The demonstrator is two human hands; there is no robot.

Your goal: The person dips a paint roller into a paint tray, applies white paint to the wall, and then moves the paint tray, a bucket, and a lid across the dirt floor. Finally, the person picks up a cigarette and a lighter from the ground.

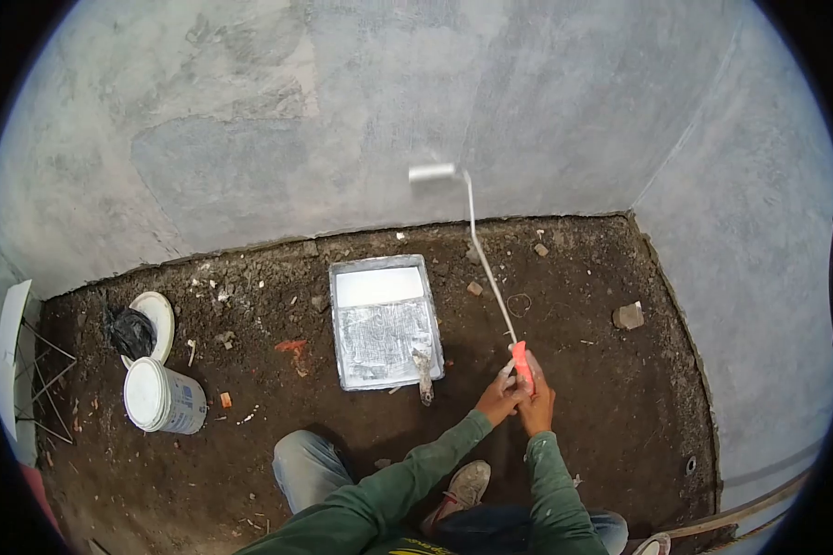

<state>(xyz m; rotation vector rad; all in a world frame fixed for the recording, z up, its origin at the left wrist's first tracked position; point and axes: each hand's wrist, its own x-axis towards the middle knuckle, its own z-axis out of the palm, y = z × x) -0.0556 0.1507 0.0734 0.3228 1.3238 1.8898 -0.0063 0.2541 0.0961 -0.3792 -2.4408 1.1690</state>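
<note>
A paint roller [432,172] with a long bent metal rod is held up close to the grey wall [388,120]. Both hands are wrapped round its orange-red handle [523,366]: my left hand [500,399] on the left side, my right hand [537,405] on the right. On the dirt floor left of my hands lies a paint tray [384,342] with white paint in its upper part and a smeared white ramp. A paint-stained brush [425,377] rests over the tray's lower right edge.
To the left stand a white bucket [164,398], a round white lid [159,324] and a black plastic bag [129,331]. A white panel with thin metal legs [14,351] is at the far left. A stone [628,315] lies on the right.
</note>
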